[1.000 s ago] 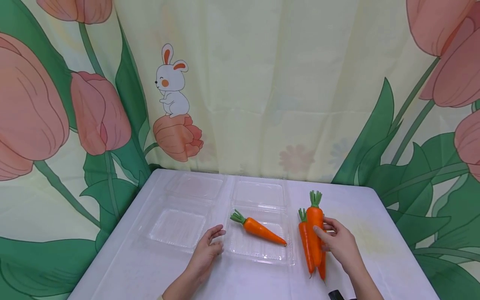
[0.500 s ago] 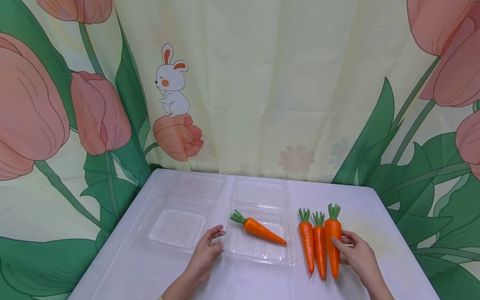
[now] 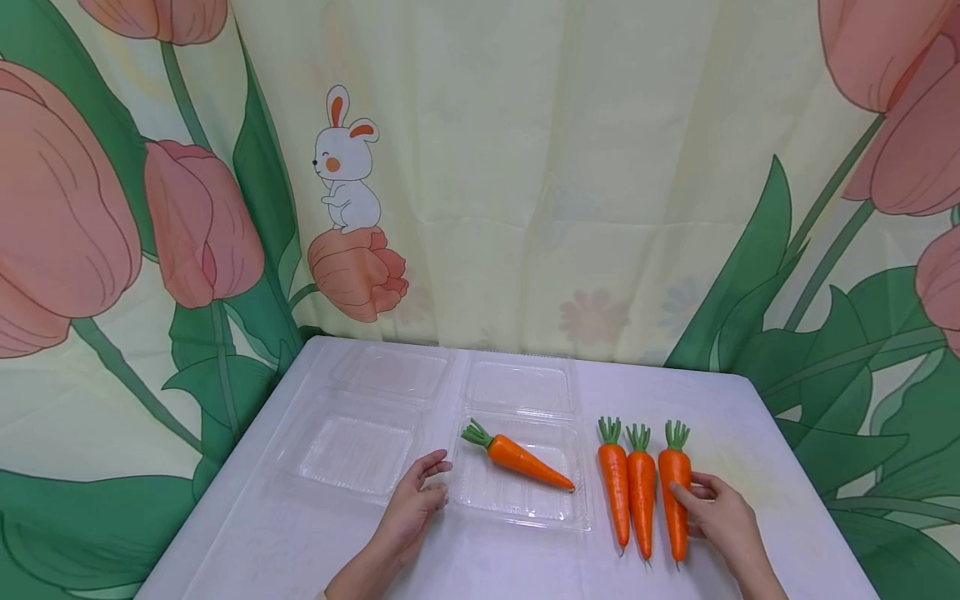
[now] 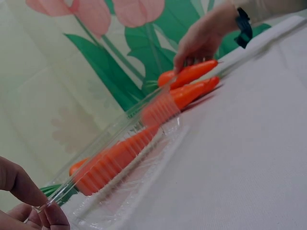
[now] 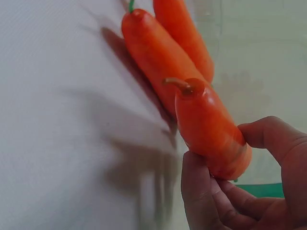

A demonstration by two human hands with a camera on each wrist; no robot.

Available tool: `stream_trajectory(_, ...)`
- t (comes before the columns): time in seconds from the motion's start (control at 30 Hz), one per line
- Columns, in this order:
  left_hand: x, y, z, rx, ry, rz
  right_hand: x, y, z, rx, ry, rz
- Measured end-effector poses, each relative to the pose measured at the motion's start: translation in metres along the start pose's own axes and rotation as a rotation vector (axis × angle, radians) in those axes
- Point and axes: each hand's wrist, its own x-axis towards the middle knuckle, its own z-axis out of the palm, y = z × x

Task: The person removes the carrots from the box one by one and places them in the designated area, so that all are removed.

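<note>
My right hand (image 3: 723, 517) holds an orange carrot (image 3: 675, 492) with green stubby tops, thumb on one side and fingers on the other. In the right wrist view this carrot (image 5: 208, 124) points its thin root tip toward the camera. Two more carrots (image 3: 615, 487) lie side by side just left of it. My left hand (image 3: 414, 504) is at the left edge of a clear plastic container (image 3: 480, 508); in the left wrist view its thumb and fingers pinch the rim (image 4: 62, 191). A single carrot (image 3: 525, 461) lies slanted in that container.
Another clear hinged container (image 3: 352, 458) stands opened out on the left, its lid (image 3: 393, 371) toward the back. The nearer container's lid (image 3: 521, 387) also lies back. A white cloth covers the table (image 3: 720, 400). Behind hangs a tulip-and-rabbit curtain (image 3: 480, 167).
My right hand has moved right with its carrot, from above the two others to beside them, then slightly nearer the front edge. The left hand has stayed in place.
</note>
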Motion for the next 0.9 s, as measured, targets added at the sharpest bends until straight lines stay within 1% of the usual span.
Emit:
stream_trajectory(0.23,0.000,-0.002,-0.001,-0.002,0.006,0.002,0.008,0.008,0.003,-0.021,-0.031,0.005)
stream_trajectory(0.47,0.001,-0.004,-0.002,-0.004,0.008,0.004,0.012,0.013,0.006,-0.050,-0.039,0.012)
stream_trajectory(0.57,0.001,-0.004,-0.002,-0.006,0.008,0.004,0.013,0.014,0.007,-0.047,-0.040,0.020)
stream_trajectory(0.7,0.001,-0.004,-0.003,-0.009,0.004,0.006,0.014,0.014,0.006,-0.045,-0.042,0.028)
stream_trajectory(0.9,0.001,-0.004,-0.003,-0.015,-0.005,0.013,0.015,0.015,0.001,-0.063,-0.037,0.014)
